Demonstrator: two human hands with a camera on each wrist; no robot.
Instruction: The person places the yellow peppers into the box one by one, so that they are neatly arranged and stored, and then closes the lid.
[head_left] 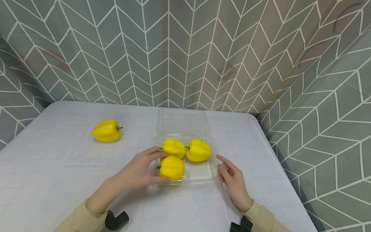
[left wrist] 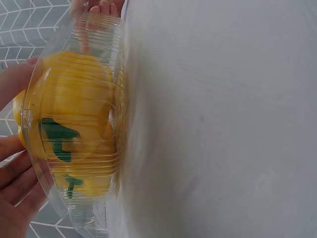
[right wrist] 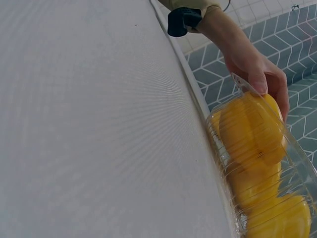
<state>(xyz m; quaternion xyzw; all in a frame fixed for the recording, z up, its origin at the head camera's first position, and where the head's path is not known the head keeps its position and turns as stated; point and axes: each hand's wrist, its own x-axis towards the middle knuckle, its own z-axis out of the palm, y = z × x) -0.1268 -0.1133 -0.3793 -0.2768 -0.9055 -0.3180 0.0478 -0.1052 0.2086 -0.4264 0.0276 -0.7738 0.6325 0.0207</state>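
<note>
Four yellow peppers [head_left: 172, 168] (three boxed, one loose), one clear container [head_left: 200, 170], two hands [head_left: 142, 168]

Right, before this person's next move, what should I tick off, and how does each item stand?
1. Lid folded back from the clear container: ok.
2. Near pepper within the container's walls: ok, seen through the clear side.
3. Left hand off that pepper: not ok, thumb and fingers span it.
4. Right hand steadying the container: cannot tell; it is at the right edge, grip unclear.
5. Bare space inside: ok, near right corner.
6. Loose pepper in the container: not ok, on the table.
</note>
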